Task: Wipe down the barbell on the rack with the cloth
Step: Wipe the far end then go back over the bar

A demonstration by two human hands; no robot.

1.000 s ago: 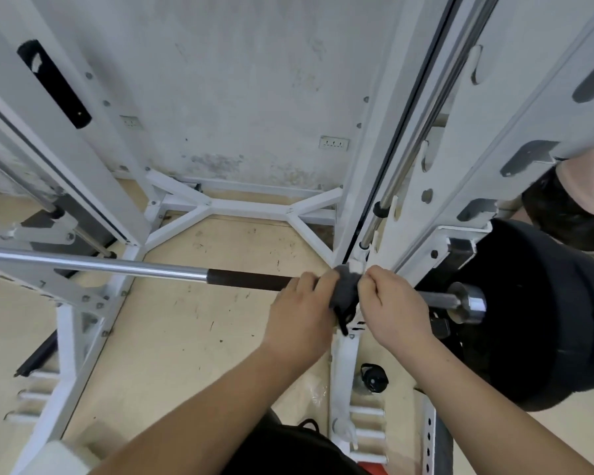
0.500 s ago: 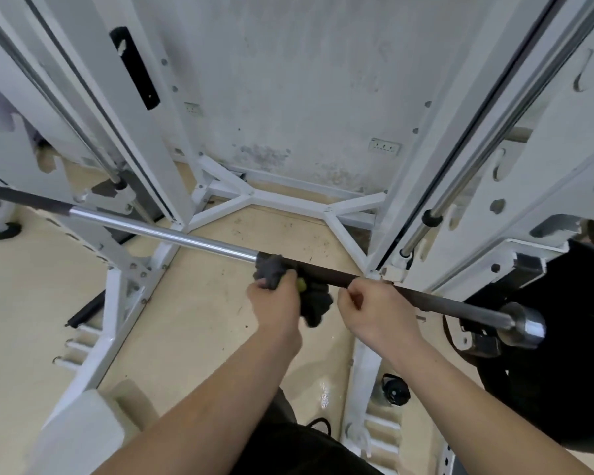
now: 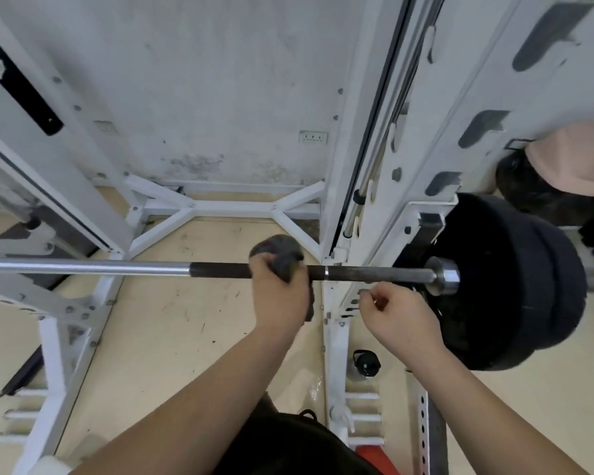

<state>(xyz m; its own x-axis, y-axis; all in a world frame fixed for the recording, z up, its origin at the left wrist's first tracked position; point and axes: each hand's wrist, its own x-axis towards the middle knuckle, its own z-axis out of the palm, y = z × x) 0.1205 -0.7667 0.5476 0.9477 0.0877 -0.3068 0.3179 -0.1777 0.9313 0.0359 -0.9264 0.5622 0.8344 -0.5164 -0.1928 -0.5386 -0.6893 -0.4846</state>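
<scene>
The barbell (image 3: 83,267) lies level across the white rack, chrome on the left and dark on its knurled part (image 3: 374,273). A dark grey cloth (image 3: 282,252) is bunched over the knurled part just left of the rack upright (image 3: 336,337). My left hand (image 3: 278,296) grips the cloth around the bar from below. Off the bar, my right hand (image 3: 395,313) hovers just under it near the collar (image 3: 443,275), fingers curled and holding nothing. Black weight plates (image 3: 504,286) sit on the right sleeve.
The rack's white base frame (image 3: 220,210) runs along a stained wall. A dark bottle (image 3: 366,363) stands on the floor beside the upright, above white storage pegs (image 3: 362,418). Another person (image 3: 570,159) is partly visible behind the plates at the right.
My left hand has slid the cloth rightwards along the knurled part, back towards the upright. My right hand has let go of the bar and dropped just below it.
</scene>
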